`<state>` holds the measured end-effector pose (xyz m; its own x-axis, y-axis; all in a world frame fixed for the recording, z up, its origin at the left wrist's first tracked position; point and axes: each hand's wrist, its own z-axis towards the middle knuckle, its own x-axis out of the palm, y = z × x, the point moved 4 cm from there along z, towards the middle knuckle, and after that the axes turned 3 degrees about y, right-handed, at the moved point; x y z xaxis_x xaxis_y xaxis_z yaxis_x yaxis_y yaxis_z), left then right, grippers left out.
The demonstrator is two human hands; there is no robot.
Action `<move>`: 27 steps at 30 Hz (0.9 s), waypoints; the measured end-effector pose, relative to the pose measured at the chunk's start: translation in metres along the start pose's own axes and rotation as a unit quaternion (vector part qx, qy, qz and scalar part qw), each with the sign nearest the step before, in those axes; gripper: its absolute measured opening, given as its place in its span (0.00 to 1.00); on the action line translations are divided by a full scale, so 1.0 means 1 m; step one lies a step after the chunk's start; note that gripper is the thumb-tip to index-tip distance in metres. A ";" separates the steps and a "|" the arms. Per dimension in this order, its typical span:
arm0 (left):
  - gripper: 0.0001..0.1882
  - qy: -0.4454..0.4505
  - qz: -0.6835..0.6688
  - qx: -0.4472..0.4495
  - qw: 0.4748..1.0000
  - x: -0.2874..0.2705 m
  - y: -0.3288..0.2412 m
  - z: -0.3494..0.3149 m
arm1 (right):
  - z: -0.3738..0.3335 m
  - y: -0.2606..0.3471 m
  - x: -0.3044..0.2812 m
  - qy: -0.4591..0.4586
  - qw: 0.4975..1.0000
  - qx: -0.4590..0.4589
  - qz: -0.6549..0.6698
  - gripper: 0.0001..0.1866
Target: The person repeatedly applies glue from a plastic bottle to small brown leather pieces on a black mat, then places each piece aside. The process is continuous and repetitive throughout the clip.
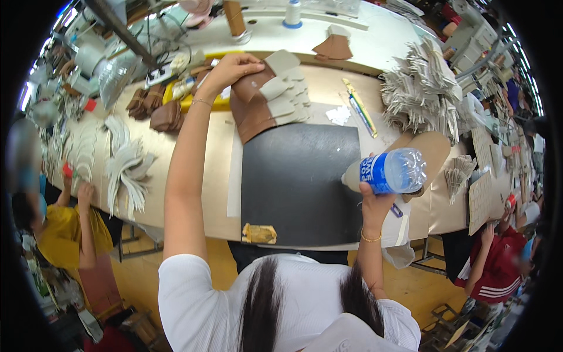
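My left hand reaches far across the table and rests on a fanned stack of brown and beige cut pieces, fingers on its top edge. My right hand grips a clear plastic bottle with a blue label, tipped on its side with the nozzle pointing left over the black mat. The bottle holds a pale liquid. A small brown scrap lies at the mat's near left corner.
Brown pieces and a yellow tray lie left of the stack, white curved pieces further left. A heap of grey-white cut pieces stands at the right, thread cones at the back. Other people sit at both sides.
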<state>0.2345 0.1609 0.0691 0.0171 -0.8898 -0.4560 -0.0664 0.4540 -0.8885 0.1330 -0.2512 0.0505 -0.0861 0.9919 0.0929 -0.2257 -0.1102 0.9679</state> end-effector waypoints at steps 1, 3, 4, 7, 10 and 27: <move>0.14 0.002 0.076 0.008 0.997 -0.007 0.022 0.016 | 0.001 0.001 -0.002 0.000 1.000 0.003 0.005 0.40; 0.18 -0.063 0.370 0.049 0.926 -0.008 0.018 0.038 | 0.004 0.002 -0.006 -0.005 1.000 0.006 0.005 0.41; 0.18 -0.117 0.404 0.052 0.906 -0.002 0.016 0.047 | 0.005 0.002 -0.007 -0.015 0.999 0.006 0.035 0.41; 0.19 -0.164 0.387 0.087 0.903 0.017 0.001 0.086 | 0.009 -0.003 -0.017 -0.009 0.999 0.029 0.025 0.47; 0.19 -0.155 0.340 0.125 0.919 0.059 -0.008 0.143 | 0.014 -0.003 -0.015 -0.011 0.997 0.039 0.066 0.45; 0.26 -0.106 0.201 -0.192 0.955 0.155 -0.012 0.266 | 0.006 -0.020 -0.047 -0.033 0.992 0.114 0.036 0.48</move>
<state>0.5032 0.0293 -0.0045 0.1126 -0.5998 -0.7922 -0.4711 0.6697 -0.5740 0.1470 -0.2954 0.0282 -0.0281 0.9847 0.1719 0.0052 -0.1719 0.9851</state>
